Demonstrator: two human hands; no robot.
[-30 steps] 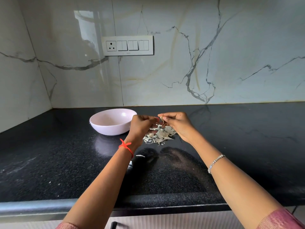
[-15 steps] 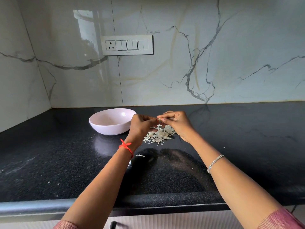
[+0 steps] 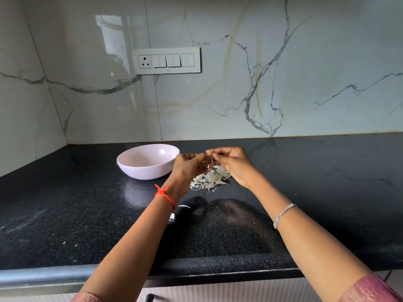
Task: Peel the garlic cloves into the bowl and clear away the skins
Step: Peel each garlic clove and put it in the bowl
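On the desk (image 3: 87,225), right of the bowl (image 3: 139,171), lay our heap of skins (image 3: 210,179). Just above it, our left hand (image 3: 189,167) and right hand (image 3: 234,165) pinched one garlic clove (image 3: 209,156) between curled fingertips.

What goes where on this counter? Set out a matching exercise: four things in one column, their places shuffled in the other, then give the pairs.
Things
1. bowl
2. pile of skins
3. garlic clove
4. red thread

Places
a. tied round the left wrist
b. pinched between left hand and right hand
c. on the counter, left of both hands
d. on the counter, beneath the hands

Pairs: 1-c, 2-d, 3-b, 4-a
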